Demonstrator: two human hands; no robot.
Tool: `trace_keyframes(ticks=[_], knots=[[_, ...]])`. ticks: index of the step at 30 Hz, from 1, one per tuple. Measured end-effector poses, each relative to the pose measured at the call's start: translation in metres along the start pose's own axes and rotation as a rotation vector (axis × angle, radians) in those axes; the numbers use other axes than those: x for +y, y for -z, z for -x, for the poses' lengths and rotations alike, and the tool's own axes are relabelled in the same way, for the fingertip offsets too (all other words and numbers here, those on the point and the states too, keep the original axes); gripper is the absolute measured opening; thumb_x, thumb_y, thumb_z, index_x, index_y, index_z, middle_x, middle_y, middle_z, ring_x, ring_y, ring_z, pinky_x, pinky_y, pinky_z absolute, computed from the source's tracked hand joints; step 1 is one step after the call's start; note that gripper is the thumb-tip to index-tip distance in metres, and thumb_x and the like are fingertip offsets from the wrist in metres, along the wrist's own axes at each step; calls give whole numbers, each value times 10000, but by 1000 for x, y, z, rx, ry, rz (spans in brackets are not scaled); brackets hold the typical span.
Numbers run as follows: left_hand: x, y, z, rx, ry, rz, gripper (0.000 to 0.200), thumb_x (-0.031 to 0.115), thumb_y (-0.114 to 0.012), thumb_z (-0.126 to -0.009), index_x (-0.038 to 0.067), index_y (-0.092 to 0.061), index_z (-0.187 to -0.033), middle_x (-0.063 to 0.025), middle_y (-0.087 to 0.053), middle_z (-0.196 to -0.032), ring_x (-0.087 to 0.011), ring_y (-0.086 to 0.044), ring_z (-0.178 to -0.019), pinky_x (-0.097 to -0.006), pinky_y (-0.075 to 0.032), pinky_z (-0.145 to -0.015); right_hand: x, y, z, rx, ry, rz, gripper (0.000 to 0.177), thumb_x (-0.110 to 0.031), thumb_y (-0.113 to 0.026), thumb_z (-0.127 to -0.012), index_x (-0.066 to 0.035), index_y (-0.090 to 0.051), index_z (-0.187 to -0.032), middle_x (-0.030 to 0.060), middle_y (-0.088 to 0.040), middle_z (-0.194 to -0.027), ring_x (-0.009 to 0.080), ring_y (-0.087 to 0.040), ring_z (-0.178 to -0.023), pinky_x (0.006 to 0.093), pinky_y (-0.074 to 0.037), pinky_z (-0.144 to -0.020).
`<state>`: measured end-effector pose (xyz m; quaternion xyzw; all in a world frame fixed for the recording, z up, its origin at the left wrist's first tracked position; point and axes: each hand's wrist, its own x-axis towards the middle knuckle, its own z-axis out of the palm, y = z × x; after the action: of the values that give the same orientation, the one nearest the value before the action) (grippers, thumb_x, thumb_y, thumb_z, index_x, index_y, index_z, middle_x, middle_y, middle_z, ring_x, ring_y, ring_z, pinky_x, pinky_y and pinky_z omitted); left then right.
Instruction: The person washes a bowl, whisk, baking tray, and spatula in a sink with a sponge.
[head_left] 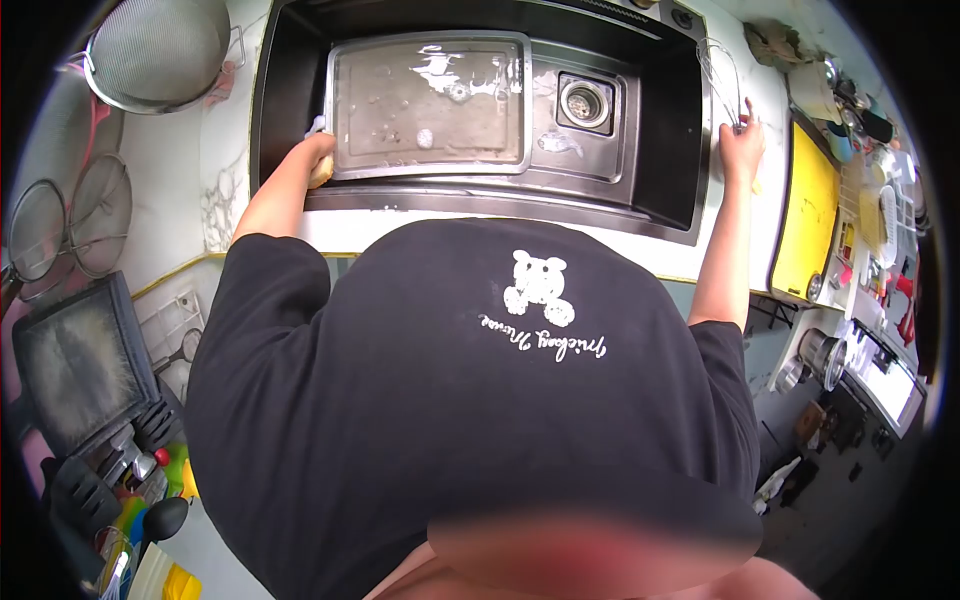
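Observation:
My left hand [318, 150] is closed at the left edge of the sink, beside a shallow metal tray [330, 100]. A yellowish sponge [322, 173] pokes out from under its fingers. On the counter right of the sink, my right hand [741, 150] grips a wire whisk [712, 68] near its handle, with the wire loops pointing away from me. The tray lies in the left part of the black sink [675, 130] and holds shiny water with patches of foam.
A drain [584, 103] sits in the sink's right part, with foam near it. A large mesh strainer [160, 50] is at the upper left, and a square pan [80, 360] with several utensils at the lower left. A yellow-topped box [808, 205] stands right of my right hand.

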<state>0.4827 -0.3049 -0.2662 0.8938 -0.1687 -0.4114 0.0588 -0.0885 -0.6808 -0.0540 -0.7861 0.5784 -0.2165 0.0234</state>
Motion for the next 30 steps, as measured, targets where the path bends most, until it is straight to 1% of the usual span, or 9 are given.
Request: trace_keyframes(ticks=[5, 7, 12, 16, 20, 22, 25, 27, 30], knots=[[3, 24, 13, -10, 40, 117, 373, 116, -451, -753, -63, -568, -1058, -204, -610, -983, -300, -614, -861, -402, -464, -733, 8, 1, 5, 4, 19, 15, 513, -169, -587, -723, -126, -491, -1225, 153, -571, -1008, 305, -537, -961, 378, -402, -876], [26, 48, 57, 56, -44, -32, 310, 137, -518, -730, -65, -612, -946, -179, -637, -880, -294, -631, -780, -380, -471, -693, 16, -5, 4, 6, 27, 45, 522, -177, -592, -724, -140, -487, -1235, 152, -572, -1006, 305, -536, -962, 383, -399, -879], [36, 81, 103, 75, -225, 105, 249, 155, -629, -670, -29, -633, -837, -138, -638, -778, -230, -603, -687, -345, -460, -658, 36, -19, 0, 39, 20, 210, 537, -224, -608, -730, -161, -478, -1247, 134, -573, -1017, 301, -514, -1008, 399, -347, -933], [67, 106, 163, 55, -381, 302, 274, 96, -628, -666, 16, -568, -921, -68, -617, -825, -161, -584, -741, -288, -454, -674, 37, -15, 0, 51, 32, 193, 544, -234, -601, -734, -167, -468, -1257, 135, -568, -1052, 291, -496, -1050, 404, -297, -974], [89, 110, 203, 124, -432, 444, 415, 92, -625, -673, -9, -540, -1066, -78, -608, -898, -166, -579, -797, -286, -458, -731, 35, -12, -2, 84, 55, 218, 549, -253, -582, -743, -179, -454, -1272, 138, -558, -1087, 285, -484, -1081, 421, -252, -1003], [100, 113, 221, -34, -495, 660, 516, 85, -618, -681, -14, -482, -1169, -80, -599, -918, -164, -575, -818, -290, -461, -749, 36, -10, -2, 92, 48, 239, 550, -260, -579, -744, -181, -453, -1273, 138, -558, -1089, 285, -482, -1086, 427, -248, -1006], [117, 116, 244, -45, -495, 746, 532, 71, -604, -694, -12, -453, -1197, -76, -596, -909, -156, -573, -822, -291, -462, -749, 27, -4, 0, 33, 2, 173, 554, -276, -578, -744, -190, -450, -1276, 168, -517, -1146, 288, -429, -1147, 435, -220, -1016], [128, 120, 264, 9, -508, 725, 524, 64, -590, -704, -16, -442, -1200, -72, -596, -896, -147, -570, -814, -277, -456, -745, 20, -2, 4, 117, -27, 190, 545, -270, -591, -738, -204, -463, -1263, 225, -437, -1205, 314, -334, -1203, 439, -179, -1026], [139, 131, 281, 8, -669, 687, 438, 68, -579, -708, -19, -483, -1127, -56, -592, -864, -128, -559, -787, -246, -434, -733, -4, 14, 7, 186, -42, 117, 557, -287, -607, -716, -180, -472, -1245, 227, -356, -1236, 353, -265, -1182, 429, -207, -1005]])
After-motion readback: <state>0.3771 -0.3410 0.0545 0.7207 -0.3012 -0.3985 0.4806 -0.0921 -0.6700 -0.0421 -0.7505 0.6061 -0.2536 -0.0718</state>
